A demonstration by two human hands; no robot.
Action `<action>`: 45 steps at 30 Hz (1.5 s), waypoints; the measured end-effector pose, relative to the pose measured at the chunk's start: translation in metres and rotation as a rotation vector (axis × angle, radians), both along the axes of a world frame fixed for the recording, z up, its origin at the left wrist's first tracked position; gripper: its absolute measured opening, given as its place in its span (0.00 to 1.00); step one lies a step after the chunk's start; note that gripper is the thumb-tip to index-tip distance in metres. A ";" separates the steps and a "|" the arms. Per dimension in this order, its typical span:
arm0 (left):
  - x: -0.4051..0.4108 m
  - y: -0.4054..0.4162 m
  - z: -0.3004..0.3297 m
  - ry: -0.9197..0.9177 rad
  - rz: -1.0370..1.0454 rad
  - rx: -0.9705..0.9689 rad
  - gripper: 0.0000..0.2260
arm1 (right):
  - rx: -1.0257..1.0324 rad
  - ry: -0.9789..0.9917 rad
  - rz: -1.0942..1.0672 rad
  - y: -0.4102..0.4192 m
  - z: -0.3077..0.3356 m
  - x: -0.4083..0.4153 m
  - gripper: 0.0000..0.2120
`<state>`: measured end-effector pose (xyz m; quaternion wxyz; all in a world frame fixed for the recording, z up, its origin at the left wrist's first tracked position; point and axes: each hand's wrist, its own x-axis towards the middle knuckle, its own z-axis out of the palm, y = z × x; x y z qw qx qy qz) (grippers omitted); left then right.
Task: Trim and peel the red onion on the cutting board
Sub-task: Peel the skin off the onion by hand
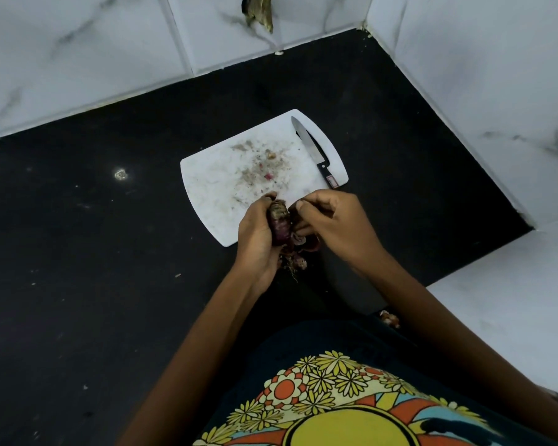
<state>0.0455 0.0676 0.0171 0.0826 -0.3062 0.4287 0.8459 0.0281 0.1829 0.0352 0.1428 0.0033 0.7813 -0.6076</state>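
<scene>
My left hand (258, 233) cups the red onion (279, 225) over the cutting board (213, 185)'s six o'clock edge, steadying it, while my right hand (332, 225) pinches loose skin (305, 241) (knife (313, 152) parked at two o'clock).

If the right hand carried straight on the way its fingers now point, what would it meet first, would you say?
The right hand points left at the red onion held by the left hand; it would meet the onion at once, apparently already touching its skin.
</scene>
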 end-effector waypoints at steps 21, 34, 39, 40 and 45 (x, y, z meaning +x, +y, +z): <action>0.001 -0.002 -0.006 -0.029 -0.074 0.062 0.19 | -0.058 -0.018 0.056 -0.001 0.006 -0.004 0.06; 0.002 0.001 -0.008 0.011 0.016 -0.355 0.20 | 0.071 -0.052 0.070 -0.005 0.001 0.005 0.14; 0.001 0.000 -0.007 0.095 0.049 -0.385 0.15 | 0.111 -0.029 0.079 -0.009 0.006 0.007 0.16; 0.001 0.000 -0.007 0.086 0.049 -0.379 0.15 | 0.107 -0.024 0.082 -0.010 0.006 0.007 0.16; 0.001 -0.001 -0.008 0.075 0.020 -0.364 0.16 | 0.128 0.009 0.082 -0.010 0.008 0.007 0.15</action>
